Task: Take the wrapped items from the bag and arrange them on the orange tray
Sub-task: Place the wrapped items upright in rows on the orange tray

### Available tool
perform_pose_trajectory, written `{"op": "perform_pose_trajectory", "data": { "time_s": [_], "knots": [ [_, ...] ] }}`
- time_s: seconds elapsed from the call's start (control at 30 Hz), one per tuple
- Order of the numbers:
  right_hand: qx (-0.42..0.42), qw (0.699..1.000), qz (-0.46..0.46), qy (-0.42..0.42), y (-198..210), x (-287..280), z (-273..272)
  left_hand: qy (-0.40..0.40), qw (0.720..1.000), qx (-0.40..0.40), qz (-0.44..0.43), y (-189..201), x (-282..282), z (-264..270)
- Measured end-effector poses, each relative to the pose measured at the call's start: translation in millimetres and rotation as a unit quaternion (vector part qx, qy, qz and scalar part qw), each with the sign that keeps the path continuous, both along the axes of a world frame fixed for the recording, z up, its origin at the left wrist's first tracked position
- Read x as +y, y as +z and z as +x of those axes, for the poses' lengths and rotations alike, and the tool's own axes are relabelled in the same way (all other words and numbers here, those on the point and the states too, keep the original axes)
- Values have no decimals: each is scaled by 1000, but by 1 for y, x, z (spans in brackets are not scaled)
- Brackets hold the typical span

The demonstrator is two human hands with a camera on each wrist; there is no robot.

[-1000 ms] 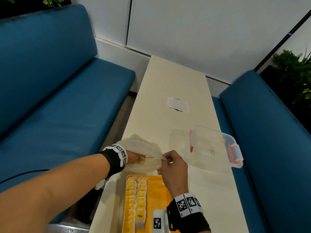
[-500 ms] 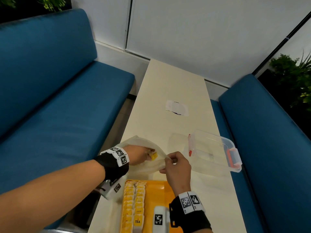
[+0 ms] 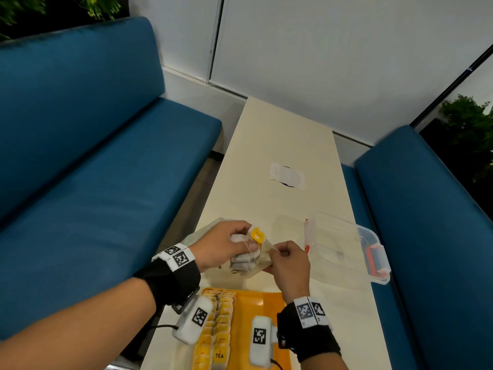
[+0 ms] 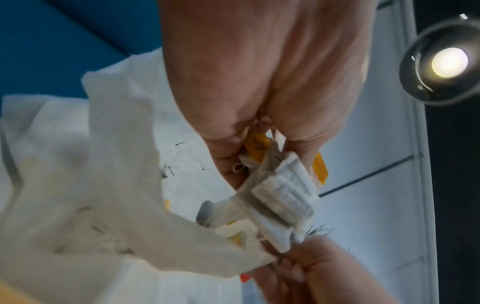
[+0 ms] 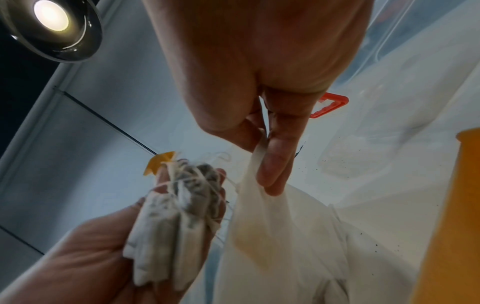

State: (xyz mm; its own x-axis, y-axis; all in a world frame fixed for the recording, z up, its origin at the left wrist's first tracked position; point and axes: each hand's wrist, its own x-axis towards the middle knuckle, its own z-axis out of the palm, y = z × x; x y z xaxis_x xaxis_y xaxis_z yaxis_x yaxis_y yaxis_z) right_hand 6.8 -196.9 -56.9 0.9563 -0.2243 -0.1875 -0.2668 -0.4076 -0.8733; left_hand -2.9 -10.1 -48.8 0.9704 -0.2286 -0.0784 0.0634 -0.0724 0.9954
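Observation:
My left hand (image 3: 234, 247) grips a bunch of several white tea bags (image 3: 245, 260) with strings and a yellow tag (image 3: 257, 234), just outside the mouth of a thin white plastic bag (image 3: 202, 235). The same tea bags (image 5: 176, 222) lie in my left palm in the right wrist view, and the bunch of tea bags (image 4: 283, 197) shows below the fingers in the left wrist view. My right hand (image 3: 282, 256) pinches the bag's edge (image 5: 249, 185) between thumb and fingers. The orange tray (image 3: 262, 305) lies nearest me with rows of yellow-tagged tea bags (image 3: 220, 332) on its left side.
A clear plastic box (image 3: 346, 247) with red clips lies open to the right on the cream table (image 3: 280, 137). A white paper patch (image 3: 287, 176) is stuck further up the table. Blue benches (image 3: 93, 169) flank both sides.
My left hand has come out of the plastic bag holding a bunch of tea bags and lifted them beside the bag's mouth. My right hand keeps pinching the bag's edge.

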Motion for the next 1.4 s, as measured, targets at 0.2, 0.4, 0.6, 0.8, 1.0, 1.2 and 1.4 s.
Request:
{"op": "perform_pose_trajectory", "data": {
  "time_s": [0.2,0.4,0.6,0.8,1.0,1.2,1.4],
  "knots": [
    [-2,999,12,43,14,-8,-19,17,968,148,-203,5,-3,-14],
    [-47,993,41,104,35,-18,-57,27,907,225,-356,2,-9,-38],
    [61,968,200,135,39,-21,-79,45,838,269,-472,4,-24,-62],
    [123,931,295,176,29,-19,-91,63,786,298,-539,7,-31,-79],
    [125,943,258,168,10,-15,-100,57,757,340,-555,-9,-31,-97],
    [96,975,170,106,3,-13,-109,87,764,375,-517,-23,-26,-102],
    [93,986,92,101,2,-12,-114,98,778,409,-466,-35,-26,-106]
  ]
}}
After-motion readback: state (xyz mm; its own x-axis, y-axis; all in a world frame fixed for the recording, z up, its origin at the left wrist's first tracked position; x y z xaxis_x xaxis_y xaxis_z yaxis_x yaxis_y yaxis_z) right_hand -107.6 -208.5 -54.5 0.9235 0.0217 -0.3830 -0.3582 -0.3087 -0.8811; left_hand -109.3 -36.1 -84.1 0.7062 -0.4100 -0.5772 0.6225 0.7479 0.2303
